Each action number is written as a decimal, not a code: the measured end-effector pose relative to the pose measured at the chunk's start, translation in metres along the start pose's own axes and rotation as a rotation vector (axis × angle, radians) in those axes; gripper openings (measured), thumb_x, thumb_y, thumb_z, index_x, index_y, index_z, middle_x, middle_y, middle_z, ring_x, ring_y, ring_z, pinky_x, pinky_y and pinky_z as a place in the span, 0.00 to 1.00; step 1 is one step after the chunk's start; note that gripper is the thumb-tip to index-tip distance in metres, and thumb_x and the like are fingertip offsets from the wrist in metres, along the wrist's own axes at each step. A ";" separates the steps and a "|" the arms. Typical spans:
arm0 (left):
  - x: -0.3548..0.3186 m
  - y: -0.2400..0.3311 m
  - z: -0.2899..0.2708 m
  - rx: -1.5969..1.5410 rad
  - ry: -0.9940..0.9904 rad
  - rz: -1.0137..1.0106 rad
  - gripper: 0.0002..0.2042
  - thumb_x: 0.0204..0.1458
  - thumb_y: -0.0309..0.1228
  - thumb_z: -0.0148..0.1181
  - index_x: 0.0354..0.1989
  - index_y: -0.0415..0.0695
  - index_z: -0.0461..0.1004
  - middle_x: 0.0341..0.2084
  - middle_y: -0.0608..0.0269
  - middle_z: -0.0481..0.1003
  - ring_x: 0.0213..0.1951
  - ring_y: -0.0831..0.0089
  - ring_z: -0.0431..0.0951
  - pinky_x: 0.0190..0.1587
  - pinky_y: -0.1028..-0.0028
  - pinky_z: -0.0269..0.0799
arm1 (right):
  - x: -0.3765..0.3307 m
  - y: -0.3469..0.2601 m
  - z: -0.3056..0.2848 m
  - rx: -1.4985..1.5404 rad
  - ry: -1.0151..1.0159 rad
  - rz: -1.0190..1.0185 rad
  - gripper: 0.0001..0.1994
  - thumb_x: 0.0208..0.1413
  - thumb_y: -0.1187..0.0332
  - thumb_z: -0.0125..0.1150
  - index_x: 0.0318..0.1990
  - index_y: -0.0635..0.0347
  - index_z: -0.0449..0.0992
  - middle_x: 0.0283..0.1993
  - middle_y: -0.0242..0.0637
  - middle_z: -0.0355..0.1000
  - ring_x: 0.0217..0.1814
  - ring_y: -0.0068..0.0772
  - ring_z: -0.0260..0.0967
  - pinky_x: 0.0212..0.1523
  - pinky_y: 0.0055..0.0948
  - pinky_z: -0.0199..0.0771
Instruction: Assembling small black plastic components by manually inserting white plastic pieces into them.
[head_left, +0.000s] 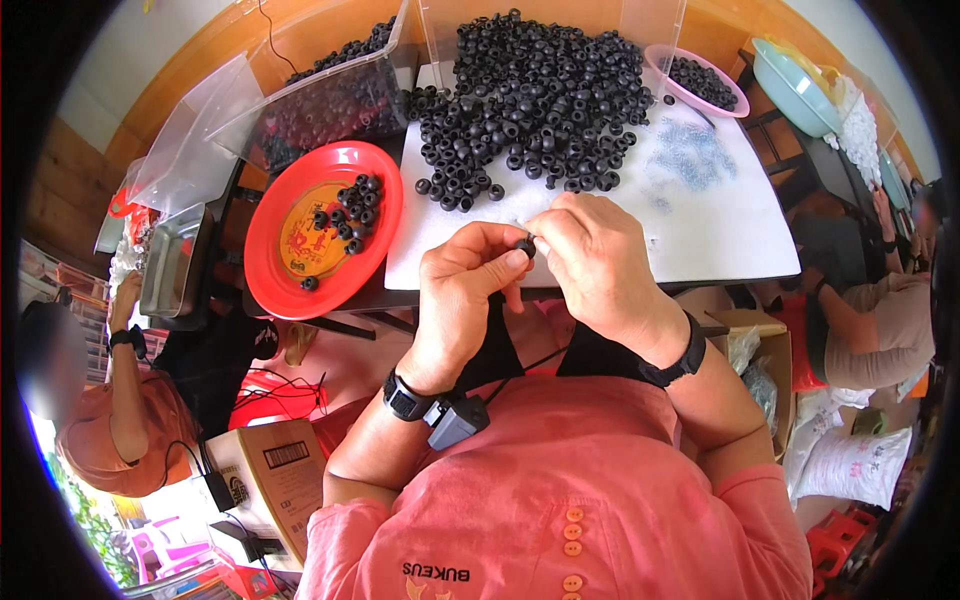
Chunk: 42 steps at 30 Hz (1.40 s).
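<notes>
Over the near edge of a white sheet (720,235), my two hands meet at the fingertips. My left hand (462,275) pinches one small, round black part with a hole (526,246) between thumb and forefinger. The fingers of my right hand (603,268) are closed in a pinch against that part; what they hold, if anything, is too small to make out. Just beyond my hands lies a large heap of the same black parts (545,100). To the right, small bluish clear pieces (692,150) are scattered on the sheet.
A red plate (262,265) with several black parts stands left, before a clear bin (335,110) of more parts. A pink bowl (742,98) of them sits far right, near a pale green basin (795,90). People sit at both sides, one in an orange shirt (125,435).
</notes>
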<state>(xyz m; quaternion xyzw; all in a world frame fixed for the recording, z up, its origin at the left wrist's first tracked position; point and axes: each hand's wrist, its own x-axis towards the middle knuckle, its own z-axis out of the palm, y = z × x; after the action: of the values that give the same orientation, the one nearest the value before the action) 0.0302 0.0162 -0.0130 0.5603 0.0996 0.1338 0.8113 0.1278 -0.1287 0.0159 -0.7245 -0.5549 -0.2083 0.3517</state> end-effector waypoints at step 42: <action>-0.025 0.024 -0.003 0.042 -0.095 -0.052 0.07 0.60 0.23 0.56 0.40 0.33 0.78 0.28 0.62 0.79 0.24 0.79 0.75 0.28 0.80 0.71 | -0.014 -0.024 0.025 0.134 0.229 -0.057 0.13 0.40 0.77 0.67 0.32 0.61 0.68 0.24 0.38 0.64 0.21 0.42 0.64 0.22 0.38 0.61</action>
<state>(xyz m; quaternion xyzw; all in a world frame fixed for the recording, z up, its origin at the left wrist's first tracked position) 0.0030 0.0182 0.0084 0.5803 0.0782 0.0838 0.8063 0.0990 -0.1162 -0.0040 -0.6548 -0.5443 -0.2622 0.4540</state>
